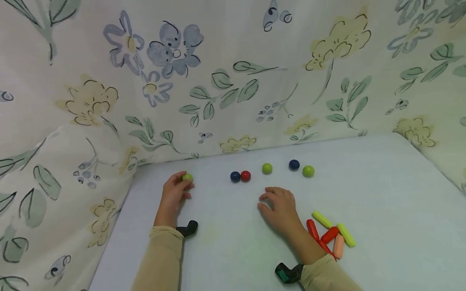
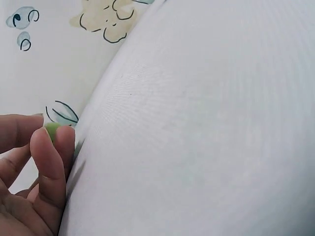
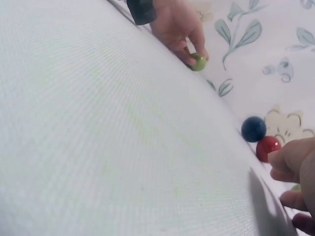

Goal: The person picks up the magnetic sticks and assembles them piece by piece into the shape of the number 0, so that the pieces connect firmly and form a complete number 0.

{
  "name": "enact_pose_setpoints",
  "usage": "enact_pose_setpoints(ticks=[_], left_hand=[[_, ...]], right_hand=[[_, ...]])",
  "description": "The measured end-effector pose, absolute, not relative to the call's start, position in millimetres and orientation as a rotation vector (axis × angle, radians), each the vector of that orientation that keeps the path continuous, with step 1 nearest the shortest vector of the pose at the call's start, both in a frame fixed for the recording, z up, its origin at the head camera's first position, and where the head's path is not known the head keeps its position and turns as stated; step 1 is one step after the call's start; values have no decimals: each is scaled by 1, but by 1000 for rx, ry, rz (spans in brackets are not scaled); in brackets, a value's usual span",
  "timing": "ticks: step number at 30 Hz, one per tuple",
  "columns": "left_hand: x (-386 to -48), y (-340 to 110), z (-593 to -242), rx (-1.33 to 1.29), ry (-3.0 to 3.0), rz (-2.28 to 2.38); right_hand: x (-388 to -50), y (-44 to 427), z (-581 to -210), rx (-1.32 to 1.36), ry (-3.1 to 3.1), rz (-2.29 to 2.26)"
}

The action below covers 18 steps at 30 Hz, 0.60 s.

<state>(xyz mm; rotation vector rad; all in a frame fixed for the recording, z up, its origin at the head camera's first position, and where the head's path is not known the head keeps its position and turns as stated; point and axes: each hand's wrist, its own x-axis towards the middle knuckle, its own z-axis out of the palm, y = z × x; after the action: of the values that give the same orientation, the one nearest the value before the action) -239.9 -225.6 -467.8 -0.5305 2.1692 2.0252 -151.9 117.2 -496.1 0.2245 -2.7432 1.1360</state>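
Note:
At the left end of a row of small balls, my left hand (image 1: 174, 195) pinches a green ball (image 1: 187, 177) between thumb and fingers. The left wrist view shows only a sliver of this green ball (image 2: 52, 130) between the fingertips. My right hand (image 1: 281, 210) hovers or rests palm down over the white table, fingers loosely bent, holding nothing. Beyond it lies a second green ball (image 1: 267, 168). To its left, a dark blue ball (image 1: 235, 176) and a red ball (image 1: 245, 176) sit side by side. Farther right are another dark blue ball (image 1: 294, 164) and a third green ball (image 1: 308, 171).
Beside my right forearm lies a loose cluster of short sticks: yellow-green (image 1: 322, 219), red (image 1: 312, 230) and salmon (image 1: 338, 246). A floral cloth (image 1: 218, 81) hangs behind the white table (image 1: 393, 210) and along its left side. Each wrist wears a black device (image 1: 187, 228).

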Motion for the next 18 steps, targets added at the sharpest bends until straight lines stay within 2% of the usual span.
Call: enact_pose_setpoints(ticks=[9,18], left_hand=[[-194,-222,-479,-592,1905,2227],[-167,-176,-471,-396,1373,2535]], right_hand=[[-150,109,-496,293,-2796,1110],[-153,119,-494,223,-2795,1148]])
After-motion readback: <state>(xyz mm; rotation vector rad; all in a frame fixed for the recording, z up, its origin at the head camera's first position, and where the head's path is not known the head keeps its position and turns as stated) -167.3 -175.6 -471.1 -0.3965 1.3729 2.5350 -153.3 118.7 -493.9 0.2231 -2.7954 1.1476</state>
